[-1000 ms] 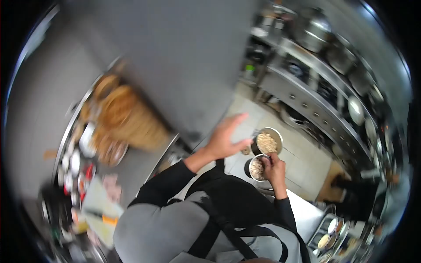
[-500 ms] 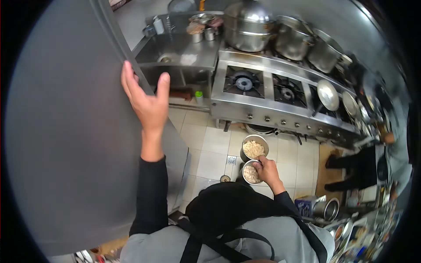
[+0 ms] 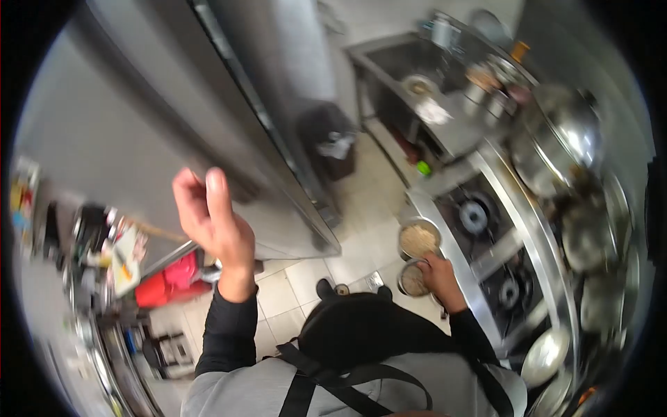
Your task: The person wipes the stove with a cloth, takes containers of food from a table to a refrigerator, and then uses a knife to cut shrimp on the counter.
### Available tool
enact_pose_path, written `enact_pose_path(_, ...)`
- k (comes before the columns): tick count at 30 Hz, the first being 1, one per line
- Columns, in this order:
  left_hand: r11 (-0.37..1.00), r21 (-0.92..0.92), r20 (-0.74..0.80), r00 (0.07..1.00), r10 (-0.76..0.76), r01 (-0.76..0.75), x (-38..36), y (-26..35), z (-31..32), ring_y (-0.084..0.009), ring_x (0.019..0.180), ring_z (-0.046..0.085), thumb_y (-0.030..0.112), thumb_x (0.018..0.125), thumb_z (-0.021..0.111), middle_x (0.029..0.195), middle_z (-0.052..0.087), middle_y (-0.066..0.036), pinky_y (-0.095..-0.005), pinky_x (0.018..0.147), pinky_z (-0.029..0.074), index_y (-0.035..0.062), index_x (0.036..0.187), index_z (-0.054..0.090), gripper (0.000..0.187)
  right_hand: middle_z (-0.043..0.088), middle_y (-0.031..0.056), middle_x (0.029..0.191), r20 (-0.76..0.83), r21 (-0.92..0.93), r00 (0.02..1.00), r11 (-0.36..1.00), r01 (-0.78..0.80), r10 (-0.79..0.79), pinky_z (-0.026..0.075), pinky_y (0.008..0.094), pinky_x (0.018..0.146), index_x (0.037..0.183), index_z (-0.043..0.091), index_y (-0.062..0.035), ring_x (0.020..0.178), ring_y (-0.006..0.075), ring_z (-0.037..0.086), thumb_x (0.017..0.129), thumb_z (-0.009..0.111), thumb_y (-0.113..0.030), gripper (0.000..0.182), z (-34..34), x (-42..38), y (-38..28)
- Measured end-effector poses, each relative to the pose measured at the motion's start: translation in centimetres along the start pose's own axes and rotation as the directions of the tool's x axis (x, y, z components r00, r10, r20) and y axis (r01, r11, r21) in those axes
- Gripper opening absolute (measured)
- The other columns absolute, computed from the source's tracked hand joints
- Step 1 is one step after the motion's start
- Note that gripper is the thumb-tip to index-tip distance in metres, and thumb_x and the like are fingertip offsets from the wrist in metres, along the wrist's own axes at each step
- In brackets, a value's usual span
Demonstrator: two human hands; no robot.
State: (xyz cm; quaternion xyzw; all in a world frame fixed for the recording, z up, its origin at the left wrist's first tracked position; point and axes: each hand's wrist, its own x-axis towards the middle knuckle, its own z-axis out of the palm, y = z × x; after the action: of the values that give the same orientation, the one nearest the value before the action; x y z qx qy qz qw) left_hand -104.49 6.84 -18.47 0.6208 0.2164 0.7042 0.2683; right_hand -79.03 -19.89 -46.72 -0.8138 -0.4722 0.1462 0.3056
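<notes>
Two metal cups [image 3: 415, 258] filled with grain are pinched together by their rims in the right hand [image 3: 439, 272], low over the tiled floor beside the stove [image 3: 486, 243]. They are judged rigid, smooth and top-heavy, so a grip at the touching rims suits them, kept level. The left hand [image 3: 215, 226] is raised half-curled, holding nothing, against the steel door [image 3: 174, 118].
</notes>
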Motion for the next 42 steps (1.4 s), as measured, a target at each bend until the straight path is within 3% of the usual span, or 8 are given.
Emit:
enact_pose_path(6,0.98,-0.193,-0.007,0.999,0.04,-0.041,-6.7,7.8,-16.2,-0.0223,0.109,0.061,0.024,0.106,0.045,0.124,0.062,-0.017,-0.0358,0.099,0.048,-0.0057,0.129,0.055,0.038,0.068,0.0237,0.083,0.169,0.12,0.968,0.979,0.165,-0.183,0.053,0.0486,0.071,0.098,0.067,-0.0036,0.081,0.0448,0.067,0.086,0.071,-0.016,0.018,-0.5,6.4,-2.5)
enact_pose_path(10,0.359,0.912,-0.052,0.815,0.576,-0.196,-12.1,12.4,-26.1,-0.0269,0.106,0.062,0.021,0.098,0.062,0.122,0.063,-0.017,-0.039,0.097,0.049,-0.0057,0.128,0.054,0.041,0.067,0.0243,0.082,0.247,0.246,0.885,0.909,0.337,-0.395,0.053,0.0466,0.071,0.1,0.067,-0.0035,0.083,0.0459,0.066,0.087,0.07,-0.015,0.018,0.7,10.0,-6.8)
enact_pose_path(15,0.059,0.997,-0.073,0.908,0.412,0.053,-14.0,17.4,-36.8,-0.0209,0.097,0.063,0.025,0.102,0.053,0.11,0.066,-0.01,-0.0351,0.089,0.052,-0.0018,0.118,0.062,0.033,0.068,0.0235,0.085,0.292,0.319,0.76,0.808,0.495,-0.58,0.053,0.0426,0.071,0.101,0.068,-0.0026,0.081,0.0417,0.068,0.087,0.069,-0.015,0.018,0.2,15.5,-19.0)
enact_pose_path(17,0.691,0.651,-0.673,0.66,0.334,0.314,-13.9,18.7,-37.5,-0.0225,0.099,0.062,0.025,0.104,0.051,0.116,0.063,-0.013,-0.0379,0.09,0.053,-0.0046,0.115,0.06,0.033,0.068,0.0216,0.086,0.322,0.412,0.635,0.708,0.573,-0.702,0.053,0.0401,0.071,0.101,0.068,-0.0029,0.08,0.0379,0.069,0.088,0.069,-0.015,0.018,-0.6,17.8,-24.6)
enact_pose_path(20,-0.357,0.927,0.373,0.375,0.849,-0.113,-9.0,23.2,-32.9,-0.0295,0.092,0.063,0.033,0.103,0.048,0.109,0.059,-0.016,-0.0399,0.081,0.056,-0.0019,0.101,0.059,0.037,0.069,0.0197,0.085,0.282,0.399,0.444,0.525,0.752,-0.851,0.053,0.0381,0.07,0.102,0.068,-0.0035,0.078,0.035,0.07,0.087,0.07,-0.015,0.019,-1.8,19.8,-31.5)
enact_pose_path(22,0.153,0.748,0.117,0.355,0.928,-0.646,-9.1,20.3,-29.0,-0.0316,0.092,0.063,0.039,0.1,0.05,0.102,0.061,-0.015,-0.041,0.08,0.055,0.0026,0.097,0.058,0.038,0.07,0.0137,0.079,0.347,0.398,0.368,0.491,0.775,-0.863,0.053,0.0315,0.068,0.097,0.068,-0.0017,0.071,0.0184,0.069,0.087,0.071,-0.01,0.013,-2.7,19.4,-35.7)
enact_pose_path(26,0.794,0.606,0.116,0.982,-0.148,0.049,-8.0,8.2,-24.4,-0.0331,0.122,0.056,0.007,0.084,0.075,0.136,0.058,-0.019,-0.0418,0.099,0.049,0.0054,0.137,0.058,0.056,0.069,0.0189,0.084,0.414,0.525,0.297,0.492,0.695,-0.861,0.053,0.0396,0.07,0.102,0.067,-0.0039,0.079,0.0357,0.069,0.087,0.069,-0.011,0.016,1.5,17.4,-39.2)
enact_pose_path(42,0.793,0.584,0.368,0.816,-0.447,0.171,-11.6,-19.8,-26.8,-0.0375,0.088,0.068,0.024,0.08,0.082,0.124,0.065,-0.016,-0.0424,0.074,0.054,0.0073,0.097,0.067,0.029,0.069,0.0196,0.085,0.473,0.291,0.626,0.78,0.553,-0.62,0.051,0.0463,0.071,0.11,0.064,-0.0075,0.081,0.0407,0.067,0.09,0.068,-0.013,0.021,15.8,20.1,-32.3)
